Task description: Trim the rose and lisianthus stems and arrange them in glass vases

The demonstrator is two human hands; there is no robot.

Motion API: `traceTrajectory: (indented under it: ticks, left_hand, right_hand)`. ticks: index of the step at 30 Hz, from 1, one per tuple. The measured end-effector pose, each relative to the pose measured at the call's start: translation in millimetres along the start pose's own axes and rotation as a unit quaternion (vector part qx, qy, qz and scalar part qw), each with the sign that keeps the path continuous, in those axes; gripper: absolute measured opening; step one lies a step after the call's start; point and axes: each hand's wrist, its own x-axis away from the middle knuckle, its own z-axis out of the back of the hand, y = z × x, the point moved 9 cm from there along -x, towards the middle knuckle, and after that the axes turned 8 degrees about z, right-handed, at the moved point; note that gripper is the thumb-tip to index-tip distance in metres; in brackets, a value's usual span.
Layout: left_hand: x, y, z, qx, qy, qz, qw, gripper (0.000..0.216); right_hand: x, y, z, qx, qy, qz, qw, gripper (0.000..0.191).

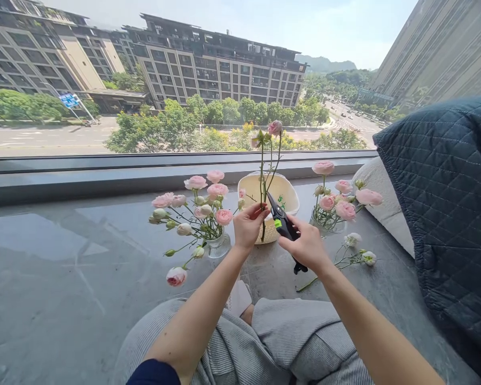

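My left hand (248,226) pinches the green stem of a pink flower (275,128), which stands upright with several branches. In my right hand (307,245) is a pair of black pruning shears (284,223) with a bright green patch. The tips of the shears are right beside the stem, just above my left fingers; whether they touch it I cannot tell. Behind both hands sits a cream basket (291,193) with small green clippings inside. A glass vase (218,247) of pale pink flowers is to the left, and a second glass vase (319,224) of similar blooms to the right.
A cut branch with white flowers (353,259) lies on the grey tiled floor (116,299) at the right. Beyond it rises a dark quilted cover (452,214) over something white. The window sill (104,179) runs across the back. My crossed legs are in front.
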Motion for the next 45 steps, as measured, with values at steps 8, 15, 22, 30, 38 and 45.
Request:
traceTrajectory:
  ticks: [8,15,22,30,38,45]
  left_hand:
    - [0.4,-2.7,-0.4,0.007,-0.003,0.015,1.000,0.034]
    - [-0.3,-4.3,-1.8,0.004,-0.008,0.016,1.000,0.033]
    - [-0.2,-5.3,-3.3,0.004,-0.015,0.018,1.000,0.033]
    - [2.3,-4.8,-8.2,-0.015,-0.027,0.008,0.999,0.024]
    - [0.7,-3.7,-3.4,-0.009,-0.016,-0.001,1.000,0.025]
    - [-2.0,2.4,-1.8,0.054,-0.025,0.008,0.998,0.030]
  right_hand:
    - [-1.3,2.4,-1.5,-0.004,0.000,-0.007,1.000,0.042]
    - [-2.8,2.3,0.7,0.014,-0.007,-0.006,1.000,0.040]
    - [1.5,8.4,-5.8,-0.006,0.007,-0.018,1.000,0.042]
    - [4.3,9.7,-10.6,-0.030,0.018,-0.030,0.999,0.030]
    - [1.5,26.0,-15.2,-0.121,0.006,-0.077,0.990,0.040]
    - [18.2,62.6,-20.8,-0.241,0.014,-0.100,0.965,0.055]
